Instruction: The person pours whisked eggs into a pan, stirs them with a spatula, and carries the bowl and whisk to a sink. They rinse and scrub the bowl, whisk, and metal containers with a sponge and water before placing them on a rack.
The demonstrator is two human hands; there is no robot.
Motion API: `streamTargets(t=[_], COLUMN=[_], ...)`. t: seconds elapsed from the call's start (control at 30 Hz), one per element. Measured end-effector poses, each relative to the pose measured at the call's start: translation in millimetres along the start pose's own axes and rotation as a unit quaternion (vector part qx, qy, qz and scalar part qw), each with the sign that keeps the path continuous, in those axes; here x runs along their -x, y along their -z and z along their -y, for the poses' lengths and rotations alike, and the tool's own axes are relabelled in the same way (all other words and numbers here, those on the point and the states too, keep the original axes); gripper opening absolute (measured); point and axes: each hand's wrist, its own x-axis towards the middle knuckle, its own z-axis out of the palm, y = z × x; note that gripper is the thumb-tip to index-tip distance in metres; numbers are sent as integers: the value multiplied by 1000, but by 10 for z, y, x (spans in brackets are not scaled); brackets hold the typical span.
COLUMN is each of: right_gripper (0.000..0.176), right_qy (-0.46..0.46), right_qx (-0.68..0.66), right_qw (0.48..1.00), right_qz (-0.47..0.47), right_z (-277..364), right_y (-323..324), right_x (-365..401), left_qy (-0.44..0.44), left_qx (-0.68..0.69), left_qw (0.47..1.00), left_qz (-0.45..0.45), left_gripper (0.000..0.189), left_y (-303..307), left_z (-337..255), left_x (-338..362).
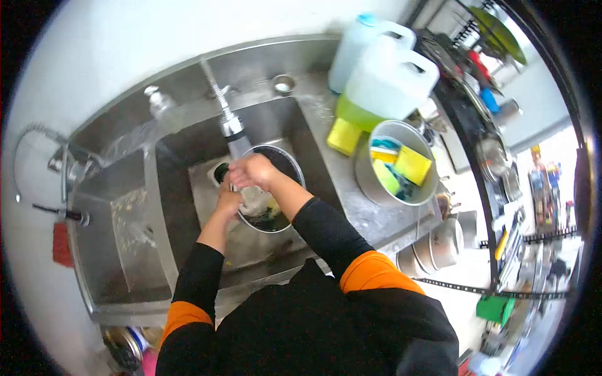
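Observation:
A spray faucet (233, 127) sends water down over my hands in the middle sink basin. My right hand (253, 172) is over a round dark pot (293, 164) with a light rim. Just below and left of it is my left hand (229, 199), close to the pot's left edge. The hands are near each other under the water; their fingers are partly hidden and blurred, so I cannot make out what they hold. Whitish, foamy stuff shows inside the pot beneath them. A small dark green round item lies beside the pot, left of my hands.
To the right, a grey pot (364, 172) holds yellow and green sponges, beside jugs (376, 81) with liquid. A soap bottle (162, 103) stands behind the left divider. The left basin (113, 276) contains scattered bits. Stacked pots (433, 247) and a black shelf are farther right.

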Motion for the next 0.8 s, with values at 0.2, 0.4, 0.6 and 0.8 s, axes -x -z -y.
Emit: streamTargets(t=[0.2,0.4,0.6,0.8], right_gripper=[25,70,33,26], right_qy=[48,-221,-334,-287], right_qx=[425,645,629,574], right_qw=[871,701,698,752], right_qz=[-243,-210,-81,-148], right_z=[947,395,-265,85], right_y=[860,2421,2396,2352], right_x=[1538,2434,2284,2439], left_qy=[-70,-148,-94,191], left_qx=[-383,-428,-14,280], left_qw=[921,886,986,939], left_qz=[-36,-98,-139,52], left_gripper=[68,69,65,46], left_y=[-75,-81,-131,-118], left_z=[-333,-590,-348,-397], left_x=[-254,74,-81,191])
